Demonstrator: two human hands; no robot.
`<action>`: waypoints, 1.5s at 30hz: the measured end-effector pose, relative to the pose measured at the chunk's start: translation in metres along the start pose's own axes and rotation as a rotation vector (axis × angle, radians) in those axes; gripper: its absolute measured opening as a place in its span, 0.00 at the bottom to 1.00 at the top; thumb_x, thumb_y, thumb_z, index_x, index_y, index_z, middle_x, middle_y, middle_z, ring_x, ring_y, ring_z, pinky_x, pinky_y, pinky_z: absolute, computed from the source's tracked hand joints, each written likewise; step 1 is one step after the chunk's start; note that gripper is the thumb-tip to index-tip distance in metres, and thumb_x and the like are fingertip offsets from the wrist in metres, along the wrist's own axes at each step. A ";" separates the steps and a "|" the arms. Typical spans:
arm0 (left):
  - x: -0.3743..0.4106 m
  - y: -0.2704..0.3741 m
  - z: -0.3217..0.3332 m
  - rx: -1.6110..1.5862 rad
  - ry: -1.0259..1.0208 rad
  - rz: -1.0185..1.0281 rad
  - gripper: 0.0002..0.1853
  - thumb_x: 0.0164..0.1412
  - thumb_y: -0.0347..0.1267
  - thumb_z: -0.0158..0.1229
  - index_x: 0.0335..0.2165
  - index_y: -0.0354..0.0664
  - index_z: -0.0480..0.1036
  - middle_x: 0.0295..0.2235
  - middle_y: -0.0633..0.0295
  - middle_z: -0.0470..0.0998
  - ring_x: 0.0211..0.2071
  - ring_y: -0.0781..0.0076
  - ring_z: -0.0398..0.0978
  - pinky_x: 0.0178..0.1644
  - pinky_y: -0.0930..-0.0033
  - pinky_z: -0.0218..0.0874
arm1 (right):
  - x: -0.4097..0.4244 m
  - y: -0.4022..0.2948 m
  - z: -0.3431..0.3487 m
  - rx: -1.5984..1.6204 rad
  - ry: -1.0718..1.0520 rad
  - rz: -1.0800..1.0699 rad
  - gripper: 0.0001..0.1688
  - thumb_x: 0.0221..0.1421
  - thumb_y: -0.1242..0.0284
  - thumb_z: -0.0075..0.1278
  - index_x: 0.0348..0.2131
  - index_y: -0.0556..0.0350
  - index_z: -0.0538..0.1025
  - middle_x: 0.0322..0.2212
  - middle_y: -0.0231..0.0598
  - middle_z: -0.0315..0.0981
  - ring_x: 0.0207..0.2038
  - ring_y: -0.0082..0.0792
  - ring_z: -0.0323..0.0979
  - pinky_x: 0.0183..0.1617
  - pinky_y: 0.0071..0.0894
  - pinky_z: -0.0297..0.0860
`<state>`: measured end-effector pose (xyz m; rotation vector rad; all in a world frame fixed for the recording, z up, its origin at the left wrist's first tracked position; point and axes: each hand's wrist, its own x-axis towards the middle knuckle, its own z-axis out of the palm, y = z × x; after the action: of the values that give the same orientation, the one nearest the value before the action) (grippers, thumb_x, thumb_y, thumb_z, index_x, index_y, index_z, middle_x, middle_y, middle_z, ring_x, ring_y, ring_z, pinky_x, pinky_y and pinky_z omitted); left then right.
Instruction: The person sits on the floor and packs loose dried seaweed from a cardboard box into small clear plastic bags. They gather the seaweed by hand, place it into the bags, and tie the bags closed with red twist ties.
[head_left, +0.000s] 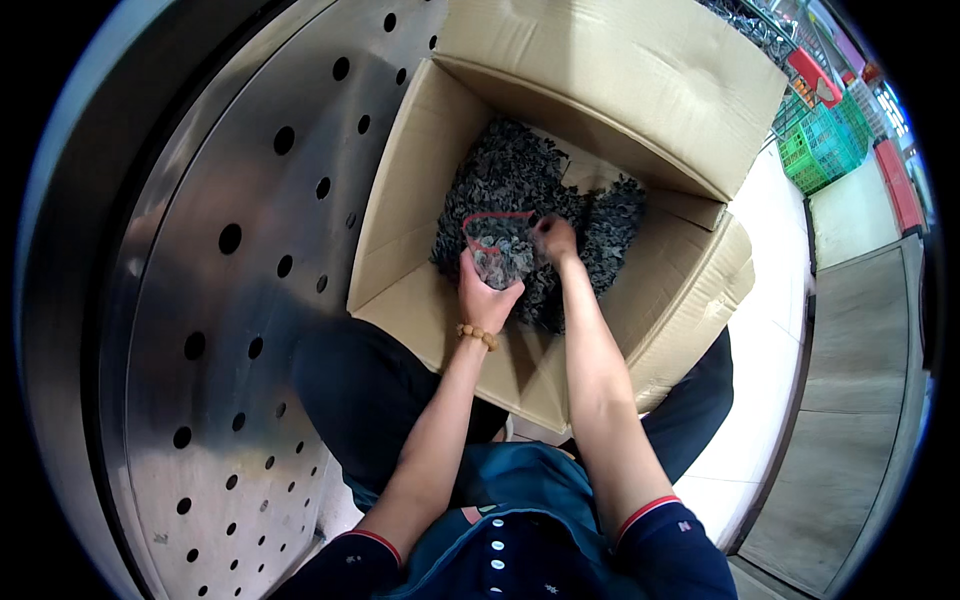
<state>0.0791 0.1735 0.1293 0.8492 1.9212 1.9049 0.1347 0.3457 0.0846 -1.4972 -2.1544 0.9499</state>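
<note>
A large open cardboard box (390, 217) stands between my knees, holding a heap of dark, crinkled dried pieces (495, 165), perhaps dried fungus. My left hand (486, 296), with a beaded bracelet at the wrist, grips a clear plastic bag (501, 262) from below. The bag has a red strip along its open mouth and some of the dark pieces inside. At the right side of the bag's mouth is my right hand (555, 238), fingers bent together; whether they pinch the bag or some pieces is unclear.
A perforated stainless steel panel (285, 202) rises close on the left. The box's flaps (615, 67) are folded outward. At the upper right are green plastic baskets (821, 146) and a wire cart with a red part (816, 76). Grey cabinet panels (847, 390) stand on the right.
</note>
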 end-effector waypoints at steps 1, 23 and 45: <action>-0.001 -0.002 0.002 -0.010 -0.011 0.000 0.34 0.32 0.29 0.64 0.43 0.38 0.62 0.38 0.53 0.72 0.40 0.58 0.71 0.45 0.61 0.62 | 0.000 -0.005 -0.010 0.175 0.144 0.027 0.09 0.43 0.69 0.53 0.24 0.57 0.76 0.27 0.48 0.76 0.31 0.44 0.74 0.36 0.35 0.68; -0.001 -0.004 -0.003 -0.045 0.017 -0.031 0.35 0.32 0.27 0.64 0.44 0.37 0.61 0.40 0.54 0.71 0.41 0.62 0.70 0.46 0.64 0.61 | -0.091 0.009 0.032 -0.005 0.104 0.325 0.35 0.45 0.61 0.54 0.52 0.41 0.61 0.59 0.49 0.42 0.53 0.63 0.56 0.52 0.55 0.61; 0.004 -0.025 -0.004 -0.101 -0.003 -0.029 0.39 0.31 0.26 0.64 0.48 0.35 0.60 0.42 0.52 0.69 0.43 0.60 0.69 0.49 0.62 0.60 | -0.119 -0.008 -0.009 0.110 0.223 0.016 0.25 0.33 0.79 0.61 0.34 0.51 0.67 0.33 0.52 0.64 0.37 0.54 0.66 0.42 0.44 0.65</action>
<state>0.0689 0.1740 0.1054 0.7894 1.8087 1.9637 0.1801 0.2373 0.1064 -1.4928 -1.9055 0.8485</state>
